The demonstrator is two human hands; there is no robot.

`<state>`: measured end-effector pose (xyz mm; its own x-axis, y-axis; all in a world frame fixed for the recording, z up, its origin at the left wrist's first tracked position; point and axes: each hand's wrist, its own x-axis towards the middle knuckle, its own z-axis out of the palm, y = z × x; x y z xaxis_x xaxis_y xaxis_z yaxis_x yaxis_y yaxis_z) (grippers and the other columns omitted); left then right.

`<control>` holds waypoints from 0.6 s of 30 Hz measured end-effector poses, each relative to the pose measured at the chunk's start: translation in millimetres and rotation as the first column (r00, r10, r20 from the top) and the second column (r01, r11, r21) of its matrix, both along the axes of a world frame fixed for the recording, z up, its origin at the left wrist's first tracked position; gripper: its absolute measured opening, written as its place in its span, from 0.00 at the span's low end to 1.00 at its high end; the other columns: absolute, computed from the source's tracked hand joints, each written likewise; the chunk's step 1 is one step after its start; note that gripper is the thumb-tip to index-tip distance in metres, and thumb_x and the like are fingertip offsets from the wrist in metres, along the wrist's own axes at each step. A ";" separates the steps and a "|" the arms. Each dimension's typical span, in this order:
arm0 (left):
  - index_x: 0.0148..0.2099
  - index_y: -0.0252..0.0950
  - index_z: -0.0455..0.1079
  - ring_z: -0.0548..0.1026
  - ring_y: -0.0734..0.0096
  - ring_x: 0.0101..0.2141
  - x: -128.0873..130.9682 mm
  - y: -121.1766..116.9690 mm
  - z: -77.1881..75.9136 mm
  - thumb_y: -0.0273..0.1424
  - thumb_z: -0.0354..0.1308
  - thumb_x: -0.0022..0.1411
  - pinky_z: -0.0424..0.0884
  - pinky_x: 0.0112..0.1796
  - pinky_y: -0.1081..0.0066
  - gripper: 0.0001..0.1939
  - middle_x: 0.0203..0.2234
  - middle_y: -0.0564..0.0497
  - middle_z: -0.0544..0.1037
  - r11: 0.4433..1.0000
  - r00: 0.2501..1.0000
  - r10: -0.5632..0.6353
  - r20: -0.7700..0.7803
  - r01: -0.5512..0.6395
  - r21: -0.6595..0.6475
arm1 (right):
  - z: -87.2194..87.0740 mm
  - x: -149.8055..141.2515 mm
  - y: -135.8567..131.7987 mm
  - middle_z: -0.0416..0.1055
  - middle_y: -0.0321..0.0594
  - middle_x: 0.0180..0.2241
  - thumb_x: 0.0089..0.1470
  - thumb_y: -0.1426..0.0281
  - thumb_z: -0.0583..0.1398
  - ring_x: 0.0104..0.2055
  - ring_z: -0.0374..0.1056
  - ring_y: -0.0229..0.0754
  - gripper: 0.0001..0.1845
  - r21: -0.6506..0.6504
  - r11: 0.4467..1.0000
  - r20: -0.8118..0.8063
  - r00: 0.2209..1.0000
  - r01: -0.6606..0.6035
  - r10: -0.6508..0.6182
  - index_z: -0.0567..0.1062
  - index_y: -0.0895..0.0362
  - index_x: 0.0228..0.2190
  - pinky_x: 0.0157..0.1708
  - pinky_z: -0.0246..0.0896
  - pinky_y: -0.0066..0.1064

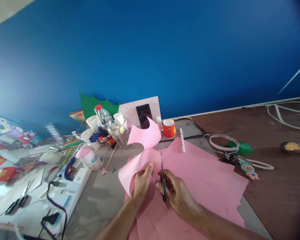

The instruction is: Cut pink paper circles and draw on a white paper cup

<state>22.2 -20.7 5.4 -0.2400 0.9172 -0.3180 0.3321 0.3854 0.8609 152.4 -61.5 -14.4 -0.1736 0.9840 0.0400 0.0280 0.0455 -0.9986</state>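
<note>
Pink paper (147,156), pinched by the left hand (143,179) above the counter (95,193), could bend, I think, and then the scissors (164,191), held in the right hand (176,188), might cut its curved edge unevenly. It looks thin and curled, over flat, smooth pink sheets (202,173).

I hold a thin pink sheet (146,146) pinched in my left hand (142,182), raised over a spread of larger pink sheets (202,173). Rounded bites are missing from its edges, its far end stands up in a pointed curve, and its near left part curls downward. A thin outline marks a circle on it. My dark-handled scissors (163,188) sit in my right hand (175,190), seen edge-on, blades pointing away from me beside the circle's right side.
</note>
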 end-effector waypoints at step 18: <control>0.18 0.41 0.44 0.49 0.74 0.18 -0.3 -1.4 8.0 0.44 0.49 0.60 0.53 0.21 0.72 0.24 0.14 0.59 0.47 0.996 0.997 -0.073 -0.019 0.074 0.058 | 10.3 1.5 1.1 0.61 0.30 0.25 0.53 0.64 0.61 0.26 0.57 0.35 0.15 -0.101 0.993 -0.107 0.992 0.060 -0.070 0.66 0.55 0.41 0.25 0.58 0.25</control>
<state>21.9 -22.1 13.4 -0.1757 0.9495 -0.2601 0.3725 0.3087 0.8752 154.0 -60.4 -4.1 -0.1089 0.9932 -0.0409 -0.0823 -0.0500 -0.9954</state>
